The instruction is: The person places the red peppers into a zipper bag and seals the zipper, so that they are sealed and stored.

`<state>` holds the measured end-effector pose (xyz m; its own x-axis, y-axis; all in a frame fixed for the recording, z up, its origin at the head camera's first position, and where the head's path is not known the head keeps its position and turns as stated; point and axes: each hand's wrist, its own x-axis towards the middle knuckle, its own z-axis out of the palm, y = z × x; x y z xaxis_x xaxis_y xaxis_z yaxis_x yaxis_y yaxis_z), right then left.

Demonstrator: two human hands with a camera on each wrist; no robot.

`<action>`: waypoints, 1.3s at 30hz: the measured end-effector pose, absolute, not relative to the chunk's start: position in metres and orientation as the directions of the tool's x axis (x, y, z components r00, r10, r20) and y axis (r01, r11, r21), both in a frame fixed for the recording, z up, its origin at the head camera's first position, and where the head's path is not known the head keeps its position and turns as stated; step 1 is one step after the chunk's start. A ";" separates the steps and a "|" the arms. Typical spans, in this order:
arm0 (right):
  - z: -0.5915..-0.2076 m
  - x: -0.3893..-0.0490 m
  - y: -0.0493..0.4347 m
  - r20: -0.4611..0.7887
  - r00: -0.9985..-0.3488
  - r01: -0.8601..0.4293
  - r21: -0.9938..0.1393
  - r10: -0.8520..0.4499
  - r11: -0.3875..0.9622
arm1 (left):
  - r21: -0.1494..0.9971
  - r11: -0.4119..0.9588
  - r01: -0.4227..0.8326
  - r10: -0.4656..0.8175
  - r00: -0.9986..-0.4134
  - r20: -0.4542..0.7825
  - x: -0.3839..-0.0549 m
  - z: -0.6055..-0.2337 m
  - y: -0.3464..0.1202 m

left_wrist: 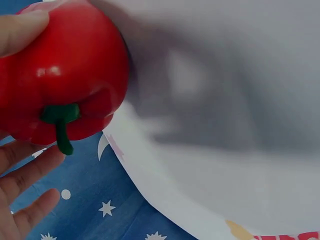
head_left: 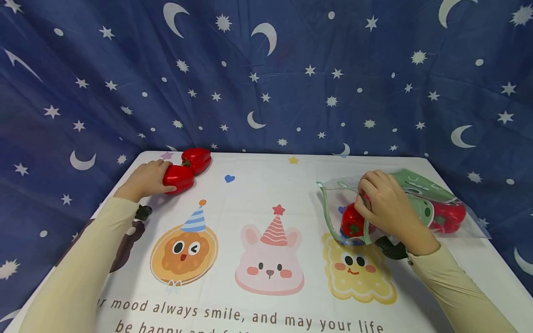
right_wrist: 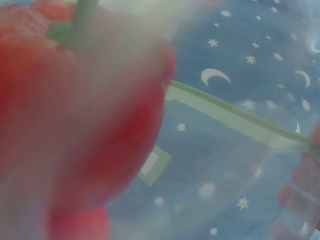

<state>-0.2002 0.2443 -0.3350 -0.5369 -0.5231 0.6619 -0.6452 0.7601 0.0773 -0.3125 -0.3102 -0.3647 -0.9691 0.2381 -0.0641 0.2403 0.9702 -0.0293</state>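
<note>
At the far left of the table, my left hand (head_left: 151, 180) grips a red bell pepper (head_left: 180, 179), thumb on the near side. A second red bell pepper (head_left: 197, 160) lies right behind it. The left wrist view has the held pepper (left_wrist: 70, 75) with its green stem towards the camera. On the right, my right hand (head_left: 385, 203) holds the upper edge of a clear zip bag (head_left: 331, 203) with green trim. Inside the bag are a red pepper (head_left: 353, 221) near the mouth and another red pepper (head_left: 448, 216) deeper in.
A white tablecloth (head_left: 258, 194) with printed cartoon figures and lettering covers the table. Behind it hangs a dark blue curtain (head_left: 291, 120) with moons and stars. Dark wrist devices show below each hand.
</note>
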 end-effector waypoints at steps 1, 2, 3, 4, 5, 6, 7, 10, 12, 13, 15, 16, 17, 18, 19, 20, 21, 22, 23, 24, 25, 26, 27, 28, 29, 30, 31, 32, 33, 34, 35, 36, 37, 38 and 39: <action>-0.335 -0.200 0.245 0.664 -0.534 -0.646 0.079 -0.523 0.759 | -0.020 0.969 0.244 0.243 -0.969 -0.054 -0.312 -0.365 -0.310; -0.336 -0.201 0.245 0.666 -0.532 -0.647 0.079 -0.523 0.759 | -0.011 0.969 0.247 0.246 -0.968 -0.044 -0.311 -0.366 -0.310; -0.336 -0.201 0.245 0.669 -0.529 -0.647 0.081 -0.522 0.758 | -0.003 0.968 0.249 0.249 -0.968 -0.034 -0.309 -0.367 -0.310; -0.336 -0.201 0.245 0.671 -0.527 -0.648 0.081 -0.522 0.758 | 0.003 0.968 0.252 0.252 -0.967 -0.022 -0.308 -0.367 -0.310; -0.336 -0.201 0.245 0.672 -0.525 -0.649 0.082 -0.522 0.757 | 0.008 0.967 0.255 0.255 -0.967 -0.012 -0.307 -0.368 -0.311; -0.336 -0.201 0.245 0.672 -0.524 -0.649 0.083 -0.523 0.757 | 0.008 0.965 0.263 0.263 -0.965 0.000 -0.306 -0.369 -0.311; -0.336 -0.201 0.245 0.673 -0.523 -0.649 0.083 -0.523 0.756 | 0.007 0.963 0.268 0.268 -0.963 0.010 -0.304 -0.370 -0.312; -0.336 -0.201 0.245 0.670 -0.524 -0.650 0.085 -0.526 0.756 | -0.004 0.960 0.279 0.279 -0.960 0.034 -0.300 -0.372 -0.311; -0.335 -0.200 0.245 0.668 -0.525 -0.649 0.086 -0.527 0.756 | -0.014 0.958 0.286 0.287 -0.957 0.048 -0.297 -0.373 -0.311; -0.335 -0.200 0.245 0.667 -0.527 -0.648 0.085 -0.527 0.756 | -0.015 0.957 0.289 0.289 -0.956 0.054 -0.296 -0.373 -0.310; -0.335 -0.200 0.245 0.666 -0.529 -0.648 0.084 -0.526 0.757 | -0.018 0.954 0.300 0.300 -0.951 0.075 -0.292 -0.373 -0.308; -0.335 -0.200 0.245 0.666 -0.530 -0.647 0.084 -0.526 0.758 | -0.020 0.952 0.307 0.307 -0.948 0.086 -0.291 -0.372 -0.306; -0.335 -0.200 0.245 0.666 -0.530 -0.646 0.084 -0.525 0.758 | -0.021 0.948 0.317 0.317 -0.943 0.102 -0.289 -0.372 -0.305; -0.335 -0.200 0.245 0.667 -0.530 -0.646 0.083 -0.524 0.759 | -0.020 0.945 0.327 0.327 -0.937 0.119 -0.287 -0.371 -0.302; -0.335 -0.200 0.245 0.667 -0.532 -0.645 0.080 -0.522 0.760 | -0.024 0.940 0.340 0.340 -0.931 0.137 -0.285 -0.370 -0.299; -0.335 -0.200 0.245 0.668 -0.531 -0.645 0.080 -0.521 0.760 | -0.030 0.935 0.353 0.353 -0.922 0.158 -0.284 -0.369 -0.296; -0.335 -0.200 0.245 0.670 -0.531 -0.644 0.078 -0.519 0.761 | -0.036 0.929 0.368 0.368 -0.913 0.177 -0.282 -0.369 -0.293; -0.335 -0.200 0.245 0.670 -0.532 -0.645 0.075 -0.517 0.761 | -0.042 0.922 0.385 0.386 -0.901 0.198 -0.280 -0.368 -0.290; -0.335 -0.200 0.245 0.671 -0.533 -0.644 0.075 -0.516 0.761 | -0.050 0.912 0.407 0.407 -0.886 0.223 -0.279 -0.367 -0.286; -0.335 -0.200 0.245 0.671 -0.533 -0.644 0.074 -0.516 0.761 | -0.057 0.902 0.428 0.428 -0.870 0.246 -0.277 -0.366 -0.282; -0.335 -0.200 0.246 0.670 -0.533 -0.643 0.074 -0.516 0.762 | -0.066 0.889 0.452 0.452 -0.849 0.272 -0.276 -0.365 -0.278; -0.335 -0.200 0.246 0.670 -0.533 -0.642 0.076 -0.516 0.763 | -0.076 0.876 0.476 0.475 -0.829 0.295 -0.275 -0.364 -0.273; -0.335 -0.200 0.246 0.669 -0.535 -0.642 0.075 -0.516 0.763 | -0.084 0.864 0.496 0.496 -0.810 0.313 -0.273 -0.363 -0.268; -0.335 -0.200 0.246 0.668 -0.536 -0.642 0.075 -0.516 0.763 | -0.089 0.853 0.515 0.513 -0.793 0.328 -0.271 -0.361 -0.263; -0.335 -0.200 0.246 0.668 -0.535 -0.641 0.077 -0.517 0.763 | -0.097 0.842 0.531 0.529 -0.778 0.338 -0.270 -0.360 -0.257; -0.335 -0.200 0.247 0.668 -0.535 -0.641 0.077 -0.517 0.763 | -0.098 0.834 0.544 0.541 -0.767 0.346 -0.268 -0.358 -0.250; -0.335 -0.200 0.247 0.669 -0.534 -0.642 0.077 -0.517 0.763 | -0.109 0.825 0.555 0.554 -0.754 0.351 -0.266 -0.356 -0.244; -0.334 -0.200 0.247 0.670 -0.533 -0.643 0.077 -0.517 0.762 | -0.116 0.817 0.564 0.565 -0.746 0.353 -0.264 -0.355 -0.237; -0.334 -0.200 0.247 0.670 -0.532 -0.644 0.077 -0.518 0.761 | -0.122 0.809 0.575 0.577 -0.735 0.356 -0.262 -0.354 -0.230; -0.334 -0.200 0.247 0.671 -0.530 -0.645 0.078 -0.518 0.760 | -0.130 0.799 0.587 0.590 -0.723 0.359 -0.261 -0.353 -0.223; -0.334 -0.200 0.247 0.672 -0.528 -0.646 0.078 -0.519 0.760 | -0.137 0.789 0.599 0.603 -0.712 0.361 -0.259 -0.352 -0.217; -0.334 -0.199 0.247 0.673 -0.528 -0.646 0.079 -0.519 0.759 | -0.142 0.778 0.611 0.615 -0.699 0.365 -0.257 -0.352 -0.210; -0.334 -0.199 0.247 0.673 -0.527 -0.646 0.079 -0.519 0.759 | -0.152 0.768 0.622 0.628 -0.686 0.367 -0.256 -0.351 -0.204; -0.334 -0.199 0.247 0.673 -0.527 -0.646 0.079 -0.519 0.759 | -0.152 0.759 0.634 0.638 -0.676 0.368 -0.255 -0.351 -0.198; -0.333 -0.199 0.247 0.672 -0.527 -0.646 0.080 -0.520 0.759 | -0.156 0.749 0.644 0.649 -0.664 0.373 -0.254 -0.351 -0.192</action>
